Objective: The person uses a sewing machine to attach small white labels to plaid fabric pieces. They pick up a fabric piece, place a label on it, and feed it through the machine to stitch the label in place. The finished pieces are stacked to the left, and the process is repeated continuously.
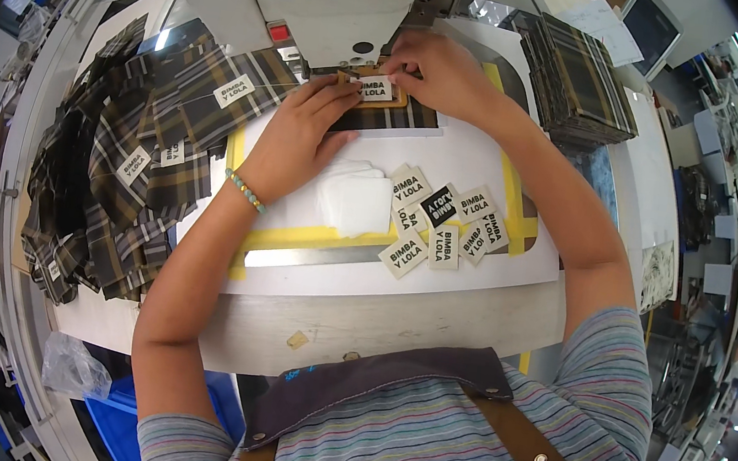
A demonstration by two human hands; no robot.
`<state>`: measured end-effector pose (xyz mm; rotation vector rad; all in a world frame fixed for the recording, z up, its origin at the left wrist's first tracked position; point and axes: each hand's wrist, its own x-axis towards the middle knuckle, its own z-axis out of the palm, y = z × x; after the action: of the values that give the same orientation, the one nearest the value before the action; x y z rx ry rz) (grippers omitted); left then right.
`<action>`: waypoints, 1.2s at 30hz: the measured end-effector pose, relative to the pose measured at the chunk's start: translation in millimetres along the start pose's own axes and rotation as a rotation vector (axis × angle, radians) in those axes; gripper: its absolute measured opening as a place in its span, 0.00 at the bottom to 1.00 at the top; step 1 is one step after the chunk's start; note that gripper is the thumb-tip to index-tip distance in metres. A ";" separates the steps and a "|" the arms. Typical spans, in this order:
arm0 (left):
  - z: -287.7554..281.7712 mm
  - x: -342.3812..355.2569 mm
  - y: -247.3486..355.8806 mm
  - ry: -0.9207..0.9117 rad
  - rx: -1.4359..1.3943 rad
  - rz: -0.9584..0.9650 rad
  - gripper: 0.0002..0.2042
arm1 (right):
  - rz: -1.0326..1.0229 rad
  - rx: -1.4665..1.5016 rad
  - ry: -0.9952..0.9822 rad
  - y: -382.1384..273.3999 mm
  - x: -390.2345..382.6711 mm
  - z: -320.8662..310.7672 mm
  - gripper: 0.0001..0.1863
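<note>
A white sewing machine head (pixel 323 4) stands at the far middle of the table. Under it lies a piece of dark plaid fabric (pixel 392 121) inside a small orange-brown frame (pixel 399 101). A cream rectangular label (pixel 375 90) with dark print rests within that frame. My left hand (pixel 298 134), a beaded bracelet at its wrist, lies with fingers stretched flat and their tips at the label's left edge. From the right, my right hand (pixel 443 74) has curled fingers, with thumb and forefinger pinched at the label's upper right corner.
Plaid pieces with labels (pixel 150 139) are heaped at the left. Several loose labels (pixel 448 226), one black, lie right of a stack of white backing sheets (pixel 353 196). Folded plaid pieces (pixel 590 83) are stacked at the far right. Yellow tape (pixel 312 240) borders the work area.
</note>
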<state>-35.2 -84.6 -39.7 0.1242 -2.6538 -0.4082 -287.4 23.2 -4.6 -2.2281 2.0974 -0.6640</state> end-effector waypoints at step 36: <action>-18.0 -6.9 -3.7 -0.054 0.166 -0.030 0.19 | -0.277 -0.159 -0.004 -16.6 -32.9 33.6 0.27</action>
<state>-21.0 -91.8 -28.4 0.2077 -2.7400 -0.2033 -261.6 47.1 -40.1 -2.6337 1.9205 -0.5154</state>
